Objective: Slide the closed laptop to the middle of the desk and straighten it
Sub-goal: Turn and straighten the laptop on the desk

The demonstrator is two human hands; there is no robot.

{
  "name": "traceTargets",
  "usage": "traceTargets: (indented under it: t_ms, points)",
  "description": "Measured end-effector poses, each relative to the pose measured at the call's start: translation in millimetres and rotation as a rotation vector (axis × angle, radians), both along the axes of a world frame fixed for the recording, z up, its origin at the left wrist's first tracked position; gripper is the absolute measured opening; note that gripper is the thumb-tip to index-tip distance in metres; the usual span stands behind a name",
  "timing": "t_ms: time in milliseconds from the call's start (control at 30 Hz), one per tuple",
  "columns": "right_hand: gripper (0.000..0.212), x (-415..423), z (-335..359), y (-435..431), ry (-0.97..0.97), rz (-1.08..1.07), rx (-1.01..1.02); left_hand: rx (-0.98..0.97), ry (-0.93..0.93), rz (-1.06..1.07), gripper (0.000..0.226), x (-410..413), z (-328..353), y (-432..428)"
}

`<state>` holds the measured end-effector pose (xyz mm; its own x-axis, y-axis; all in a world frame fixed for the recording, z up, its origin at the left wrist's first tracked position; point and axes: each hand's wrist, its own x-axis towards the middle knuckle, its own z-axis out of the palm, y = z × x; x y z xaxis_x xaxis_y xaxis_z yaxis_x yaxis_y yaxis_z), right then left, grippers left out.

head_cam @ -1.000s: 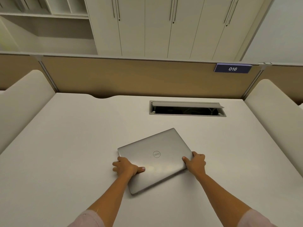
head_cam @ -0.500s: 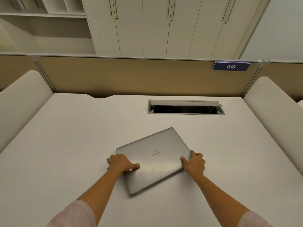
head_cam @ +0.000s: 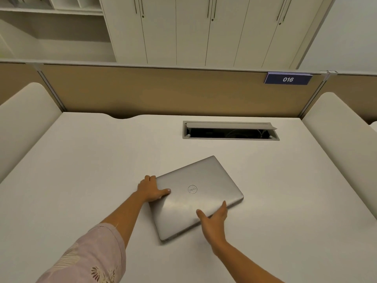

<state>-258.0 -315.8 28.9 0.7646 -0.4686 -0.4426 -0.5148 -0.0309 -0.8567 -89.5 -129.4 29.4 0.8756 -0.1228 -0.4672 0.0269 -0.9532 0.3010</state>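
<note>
Left hand point(head_cam: 152, 189): my fingers point(head_cam: 150, 179) curl over the laptop's point(head_cam: 195, 197) left edge, tips out of sight; can't tell how far under they reach. Right hand point(head_cam: 214, 218): palm covers a stretch of the near long edge; whether the fingers there press the lid or hook beneath it, can't tell. Both forearms run off the bottom edge; patterned sleeve point(head_cam: 89, 256) cut at the lower left corner. Cable hatch point(head_cam: 230, 130): dark inside, faint cords, nothing more readable. Tabletop point(head_cam: 81, 170) cut off left, right and near. Shelves point(head_cam: 51, 9) clipped at the top.
</note>
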Motion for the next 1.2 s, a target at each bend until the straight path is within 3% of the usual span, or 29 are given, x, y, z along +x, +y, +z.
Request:
traceTargets:
  t_ms: [167,600,833,1200]
  points:
    - [0.095,7.8,5.9,4.0,-0.040,-0.036,0.017,-0.020,0.014,0.048,0.090,-4.5,2.2,0.8]
    - [0.067,41.1,7.2,-42.0,-0.133,-0.155,-0.057,0.015,0.398,0.149,0.117,-45.1,15.7,-16.8]
    - [0.063,62.4,10.1,-83.5,-0.150,0.014,-0.122,-0.096,0.712,0.114,0.118,-68.7,30.4,-38.5]
    - [0.070,74.9,12.6,-130.2,-0.070,0.202,-0.037,-0.271,0.790,0.113,0.127,-86.0,27.1,-51.3]
